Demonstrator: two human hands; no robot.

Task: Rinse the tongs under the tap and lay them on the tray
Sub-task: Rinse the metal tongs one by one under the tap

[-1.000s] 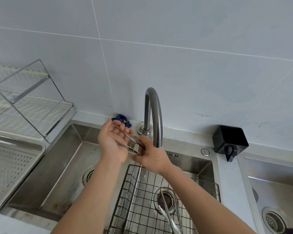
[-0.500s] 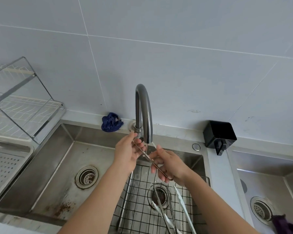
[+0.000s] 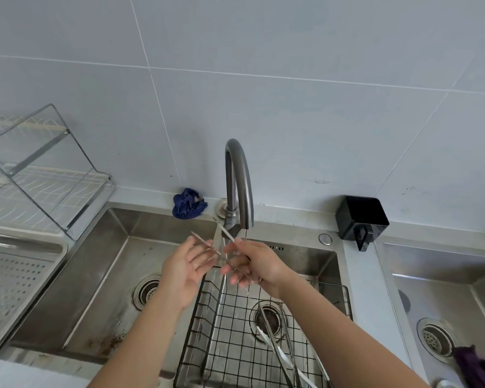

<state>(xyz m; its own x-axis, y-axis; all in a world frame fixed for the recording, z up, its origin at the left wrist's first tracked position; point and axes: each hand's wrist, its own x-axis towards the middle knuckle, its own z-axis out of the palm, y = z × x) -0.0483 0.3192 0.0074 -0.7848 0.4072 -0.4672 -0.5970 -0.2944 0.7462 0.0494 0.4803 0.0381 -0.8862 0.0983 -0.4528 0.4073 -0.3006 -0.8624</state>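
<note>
While the tap (image 3: pixel 237 186) hangs overhead and a wire basket (image 3: pixel 252 331) below, the right hand (image 3: pixel 252 264) pinches tongs (image 3: pixel 221 242), tips toward 11 o'clock; the left hand (image 3: pixel 185 271) is spread flat.

Crumpled blue cloth (image 3: pixel 189 203) on the counter ledge at 11 o'clock, against the grey tiled wall (image 3: pixel 291 79). Black box-shaped holder (image 3: pixel 361 219) on the ledge at 2 o'clock. Wire dish rack (image 3: pixel 39 175) at 9 o'clock. Black wire basket (image 3: pixel 235 345) sits in the middle sink (image 3: pixel 314 256) at 6 o'clock, a second pair of utensils (image 3: pixel 280 348) lying inside. Purple cloth (image 3: pixel 476 368) in the right basin at 4 o'clock.
</note>
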